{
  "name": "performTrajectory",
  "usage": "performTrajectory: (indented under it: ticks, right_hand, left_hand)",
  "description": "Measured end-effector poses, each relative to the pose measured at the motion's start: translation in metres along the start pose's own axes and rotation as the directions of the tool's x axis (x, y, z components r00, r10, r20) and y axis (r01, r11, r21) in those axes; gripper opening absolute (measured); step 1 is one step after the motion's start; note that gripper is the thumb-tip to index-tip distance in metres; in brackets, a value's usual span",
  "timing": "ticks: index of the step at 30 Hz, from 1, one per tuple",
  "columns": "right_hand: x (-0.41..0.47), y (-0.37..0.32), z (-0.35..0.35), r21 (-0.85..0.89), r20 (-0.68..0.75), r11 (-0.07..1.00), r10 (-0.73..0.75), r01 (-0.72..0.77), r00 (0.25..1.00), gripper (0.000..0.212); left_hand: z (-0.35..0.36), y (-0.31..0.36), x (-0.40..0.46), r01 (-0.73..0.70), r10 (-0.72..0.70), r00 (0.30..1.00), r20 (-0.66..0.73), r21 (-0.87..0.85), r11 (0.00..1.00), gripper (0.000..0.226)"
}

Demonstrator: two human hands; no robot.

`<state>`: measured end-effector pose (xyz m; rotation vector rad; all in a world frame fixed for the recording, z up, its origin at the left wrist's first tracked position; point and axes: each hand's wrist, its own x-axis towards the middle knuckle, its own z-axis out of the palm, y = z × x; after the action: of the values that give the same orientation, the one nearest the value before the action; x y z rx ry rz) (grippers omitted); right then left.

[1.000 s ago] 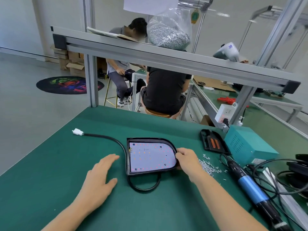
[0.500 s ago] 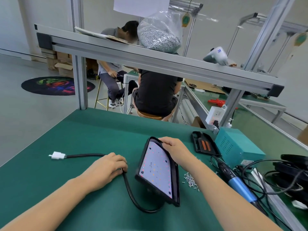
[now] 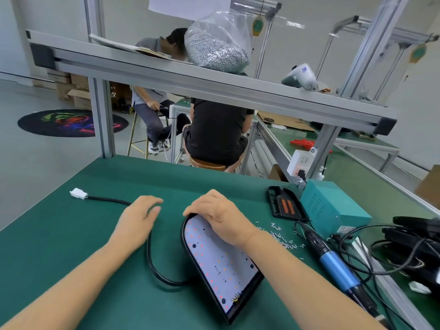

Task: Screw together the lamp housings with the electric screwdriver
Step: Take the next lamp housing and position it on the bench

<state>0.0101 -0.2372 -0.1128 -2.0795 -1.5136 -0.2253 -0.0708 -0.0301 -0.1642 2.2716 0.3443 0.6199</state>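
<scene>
A black lamp housing (image 3: pixel 220 265) with a white LED board facing up lies on the green mat, its rounded end pointing away from me. My right hand (image 3: pixel 220 216) grips that rounded far end, fingers curled over the rim. My left hand (image 3: pixel 138 217) rests on the black cable (image 3: pixel 154 265) that loops out of the housing and ends in a white connector (image 3: pixel 78 193). The blue electric screwdriver (image 3: pixel 333 263) lies on the mat to the right, untouched. Loose small screws (image 3: pixel 281 236) are scattered between the housing and the screwdriver.
A teal power box (image 3: pixel 333 208) and a black tray (image 3: pixel 284 204) stand at the back right, with tangled cables (image 3: pixel 404 253) beside them. An aluminium shelf (image 3: pixel 214 89) crosses overhead with a bag of screws (image 3: pixel 217 44). Two people sit beyond the bench.
The housing has been turned from lying sideways to pointing its rounded end away from me and now lies flatter. My right hand moved with it; my left hand shifted onto the cable.
</scene>
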Motion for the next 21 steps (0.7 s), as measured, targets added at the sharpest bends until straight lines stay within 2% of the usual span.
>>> performTrajectory:
  ticks: [1,2,3,5,7,10,12,14,16,18,21]
  right_hand:
    - [-0.001,-0.001,0.001,-0.035,-0.001,0.999,-0.035,0.035,0.999,0.037]
    - [-0.002,-0.002,0.002,-0.060,-0.002,0.996,-0.062,0.062,0.998,0.041]
    - [-0.002,-0.003,0.003,-0.064,-0.009,0.994,-0.084,0.083,0.996,0.043]
    - [-0.004,-0.004,0.006,-0.025,-0.057,0.996,-0.089,0.088,0.994,0.035]
    - [-0.005,-0.007,0.009,0.059,-0.124,0.998,-0.027,0.034,0.992,0.022]
    - [-0.005,-0.009,0.010,0.188,-0.187,0.978,0.129,-0.093,0.974,0.019]
    - [-0.007,-0.003,0.004,0.239,-0.237,0.957,0.221,-0.164,0.946,0.024]
    - [-0.014,0.013,-0.005,0.256,-0.267,0.913,0.382,-0.317,0.884,0.028]
    - [-0.026,0.037,-0.017,0.162,-0.252,0.816,0.578,-0.555,0.776,0.033]
    - [-0.043,0.065,-0.029,-0.029,-0.229,0.670,0.718,-0.742,0.657,0.039]
    - [-0.061,0.097,-0.046,-0.301,-0.212,0.443,0.832,-0.845,0.512,0.049]
  left_hand:
    - [0.001,0.015,-0.012,0.071,-0.065,0.997,0.034,-0.260,0.963,0.019]
    - [0.001,0.029,-0.024,0.148,-0.079,0.984,0.158,-0.490,0.859,0.025]
    - [0.001,0.041,-0.035,0.222,-0.030,0.953,0.302,-0.626,0.748,0.039]
    - [0.004,0.055,-0.050,0.349,0.070,0.858,0.509,-0.678,0.647,0.060]
    - [0.013,0.060,-0.054,0.447,0.064,0.802,0.593,-0.668,0.595,0.061]
    - [0.026,0.063,-0.047,0.506,-0.091,0.835,0.542,-0.693,0.514,0.033]
    - [0.030,0.058,-0.042,0.507,-0.176,0.852,0.494,-0.692,0.515,0.032]
    - [0.030,0.047,-0.040,0.498,-0.249,0.865,0.435,-0.689,0.527,0.030]
    - [0.028,0.034,-0.037,0.498,-0.317,0.867,0.384,-0.687,0.529,0.028]
    - [0.027,0.026,-0.034,0.490,-0.348,0.870,0.350,-0.691,0.531,0.028]
    - [0.030,0.021,-0.031,0.469,-0.347,0.880,0.323,-0.698,0.541,0.027]
